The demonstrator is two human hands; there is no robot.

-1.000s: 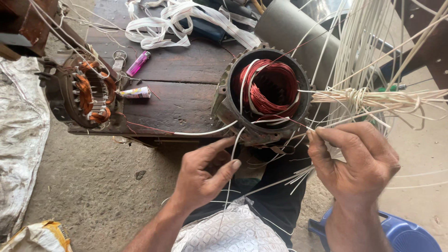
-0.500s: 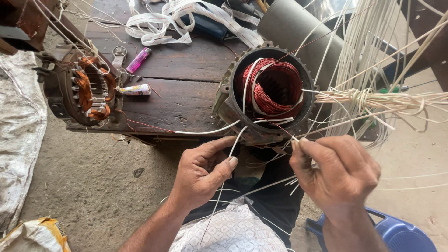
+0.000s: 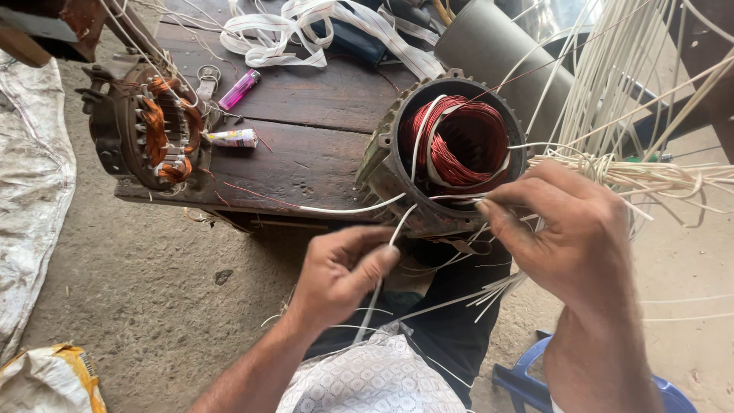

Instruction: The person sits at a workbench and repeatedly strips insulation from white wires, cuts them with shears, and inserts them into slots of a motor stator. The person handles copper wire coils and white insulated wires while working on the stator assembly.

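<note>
A round metal motor stator (image 3: 397,164) with a red copper winding (image 3: 459,141) lies on its side at the front edge of a dark wooden table (image 3: 306,153). Thin white sleeving strands (image 3: 382,287) run out of it toward me. My left hand (image 3: 336,275) pinches one of these strands just below the stator. My right hand (image 3: 569,237) is at the stator's lower right rim, its fingers closed on another white strand (image 3: 459,196). A tied bundle of white strands (image 3: 634,172) hangs just beyond my right hand.
A second stator (image 3: 149,130) with orange windings sits at the table's left end. A pink lighter (image 3: 238,89), a small tube (image 3: 232,138), white tape loops (image 3: 306,27) and a grey cylinder (image 3: 497,53) lie on the table. A blue plastic stool (image 3: 527,378) and sacks (image 3: 34,191) are on the concrete floor.
My right hand has moved left and up from beside the bundle to the stator's rim. My left hand has stayed below the stator, pinching its strand.
</note>
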